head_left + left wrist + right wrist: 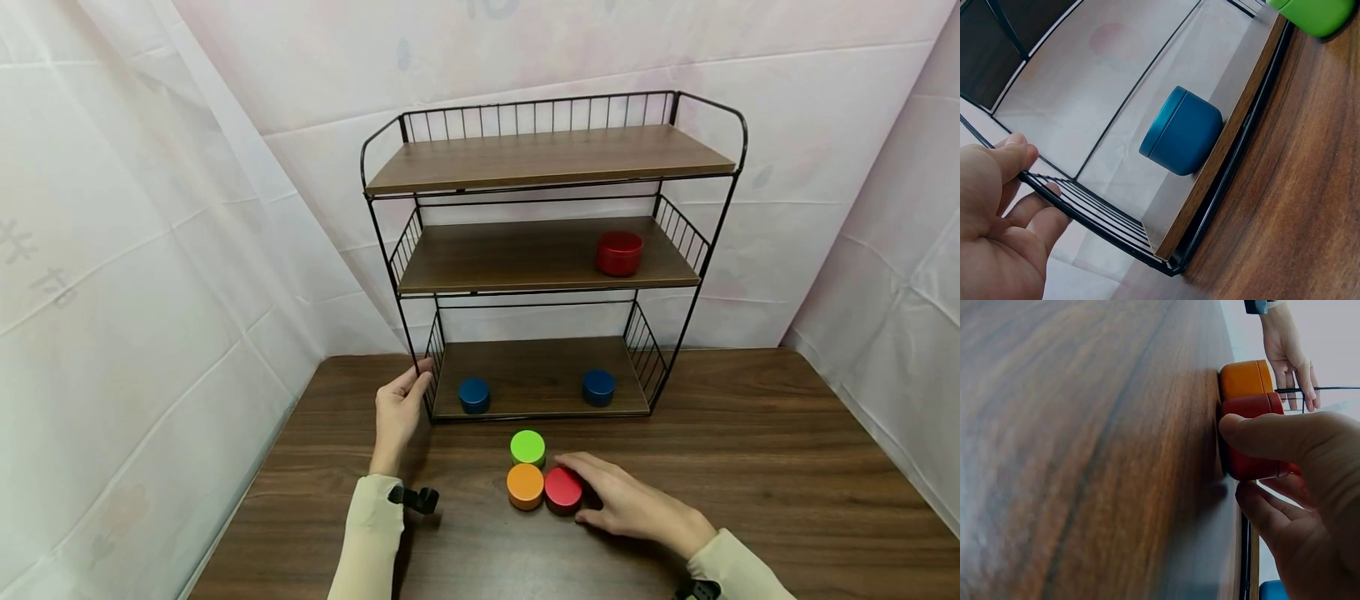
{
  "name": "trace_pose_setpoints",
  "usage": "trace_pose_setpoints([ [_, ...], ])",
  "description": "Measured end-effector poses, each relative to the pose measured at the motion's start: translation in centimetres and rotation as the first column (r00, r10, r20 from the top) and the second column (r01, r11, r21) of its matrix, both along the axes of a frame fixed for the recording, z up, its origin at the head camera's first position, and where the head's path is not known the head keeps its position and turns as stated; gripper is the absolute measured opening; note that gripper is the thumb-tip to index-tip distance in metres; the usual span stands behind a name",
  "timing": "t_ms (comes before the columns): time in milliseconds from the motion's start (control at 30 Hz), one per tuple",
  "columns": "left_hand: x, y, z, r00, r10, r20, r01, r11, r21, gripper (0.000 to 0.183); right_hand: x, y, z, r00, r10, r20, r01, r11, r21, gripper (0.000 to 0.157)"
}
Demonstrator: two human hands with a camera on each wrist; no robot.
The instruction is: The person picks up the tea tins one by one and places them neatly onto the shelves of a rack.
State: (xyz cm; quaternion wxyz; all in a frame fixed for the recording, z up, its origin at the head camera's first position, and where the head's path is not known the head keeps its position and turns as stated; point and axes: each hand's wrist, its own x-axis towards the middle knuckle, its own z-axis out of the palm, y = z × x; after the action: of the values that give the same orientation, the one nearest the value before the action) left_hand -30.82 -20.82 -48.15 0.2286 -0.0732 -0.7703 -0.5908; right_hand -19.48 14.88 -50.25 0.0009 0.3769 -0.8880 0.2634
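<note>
At the left side of a three-tier wire-and-wood shelf rack (551, 157), my left hand (396, 415) grips the black side rail (1100, 232) between thumb and fingers. My right hand (633, 504) is at a small red lidded tin (562, 490) on the table, its thumb and fingers curved round opposite sides. The red tin stands beside an orange tin (525, 486), with a green tin (528, 448) just behind them. In the right wrist view, the thumb covers part of the red tin.
On the bottom tier sit two blue tins, one at the left (475, 396) and one at the right (598, 387). A larger dark red tin (619, 253) stands on the middle tier's right side. The wooden table (757, 450) ends at white cloth (810, 167) behind and beside it.
</note>
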Motion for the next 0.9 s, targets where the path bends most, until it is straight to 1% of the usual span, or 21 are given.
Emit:
trace_pose_setpoints([
  [67,0.0,0.0,0.0,1.0,-0.004,-0.007,0.004,1.0,0.002,0.028,0.0,0.0,-0.1,1.0,0.003,-0.003,-0.003,1.0,0.0,0.073],
  [267,0.1,0.1,0.2,1.0,-0.001,0.006,0.001,1.0,0.001,0.03,-0.1,-0.1,-0.2,1.0,0.016,-0.005,-0.016,1.0,0.0,0.068],
  [367,1.0,0.4,1.4,1.0,-0.016,0.021,0.016,1.0,0.001,0.03,-0.2,-0.1,-0.2,1.0,0.022,0.007,-0.022,1.0,-0.002,0.066],
  [500,2.1,0.8,2.8,0.999,-0.03,0.024,0.03,1.0,-0.005,0.03,-0.3,-0.2,0.0,0.999,0.024,0.025,-0.024,1.0,0.0,0.066],
  [633,2.2,0.9,3.0,0.999,-0.032,0.021,0.032,0.999,-0.003,0.027,-0.4,-0.3,0.0,0.999,0.02,0.032,-0.02,1.0,0.002,0.065],
  [733,2.3,0.9,3.1,0.999,-0.028,0.033,0.028,1.0,-0.003,0.025,-0.4,-0.3,-0.1,0.999,0.017,0.037,-0.017,1.0,-0.001,0.065],
  [900,2.4,1.0,3.2,0.999,-0.011,0.042,0.011,1.0,-0.014,0.026,-0.4,-0.3,-0.1,0.999,0.017,0.036,-0.017,1.0,-0.006,0.064],
])
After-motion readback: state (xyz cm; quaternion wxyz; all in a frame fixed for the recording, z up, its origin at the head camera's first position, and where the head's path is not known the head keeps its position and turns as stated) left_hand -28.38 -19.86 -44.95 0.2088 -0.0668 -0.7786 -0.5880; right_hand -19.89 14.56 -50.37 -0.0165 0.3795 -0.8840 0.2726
